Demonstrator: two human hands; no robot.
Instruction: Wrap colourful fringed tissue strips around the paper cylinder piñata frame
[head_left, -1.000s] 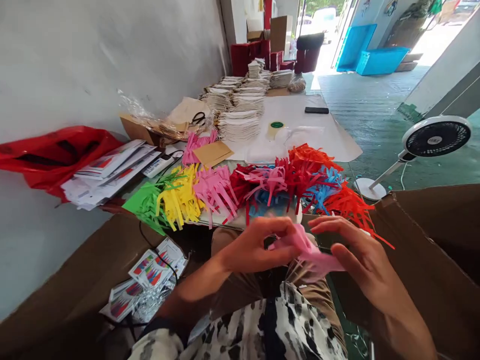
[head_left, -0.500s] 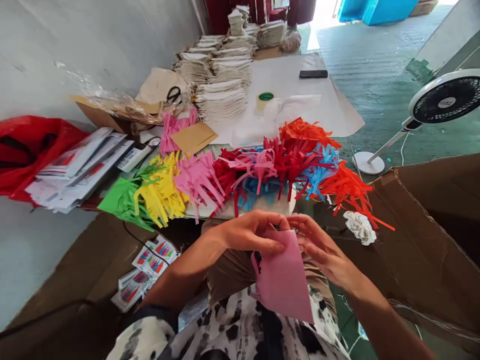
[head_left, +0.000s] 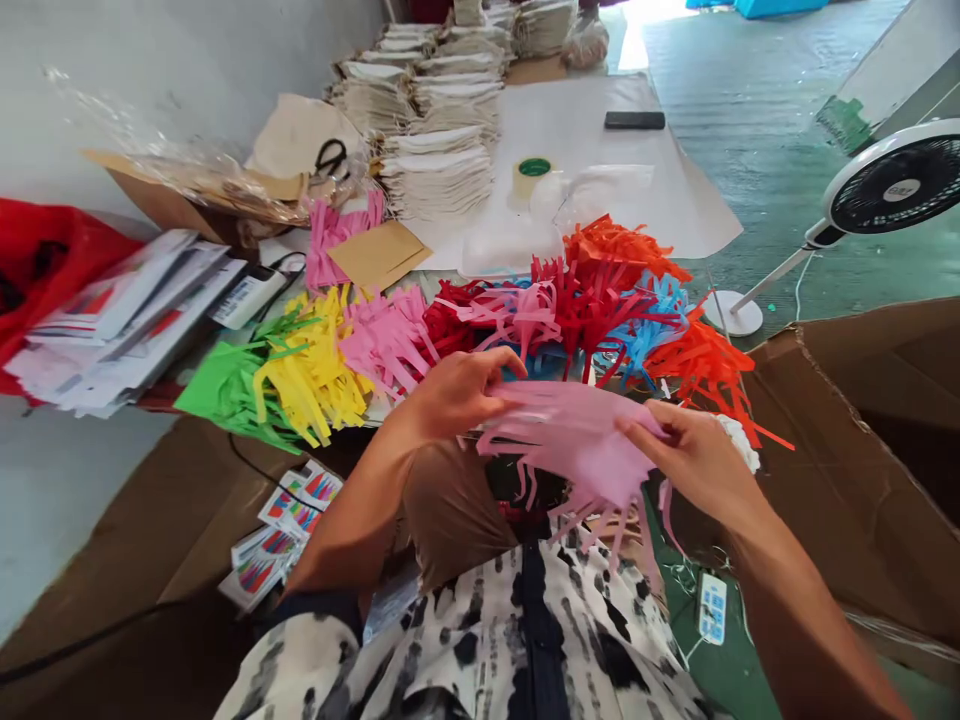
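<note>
A pink tissue-paper tassel (head_left: 592, 435) is stretched between my hands above my lap, with loose strips at its left end and along its bottom. My right hand (head_left: 694, 455) pinches its right side between thumb and fingers. At the left end, my left hand (head_left: 469, 395) has curled fingers and its thumb against the strips. On the table edge just beyond lie green (head_left: 240, 390), yellow (head_left: 311, 375), pink (head_left: 390, 335), dark red (head_left: 581, 315), blue (head_left: 652, 320) and orange (head_left: 701, 365) fringed tissue tassels.
Behind stand stacks of white bundles (head_left: 439, 175), a tape roll (head_left: 532, 178), a black flat object (head_left: 634, 120) and scissors (head_left: 330, 158). Packets (head_left: 127, 320) lie left by a red bag (head_left: 52, 280). A fan (head_left: 892, 190) and cardboard (head_left: 862, 400) are right; a power strip (head_left: 712, 608) is below.
The pink paper has gone from hanging as a folded sheet to being spread sideways, its strips showing. My hands have moved apart and upward. The view has tilted down slightly.
</note>
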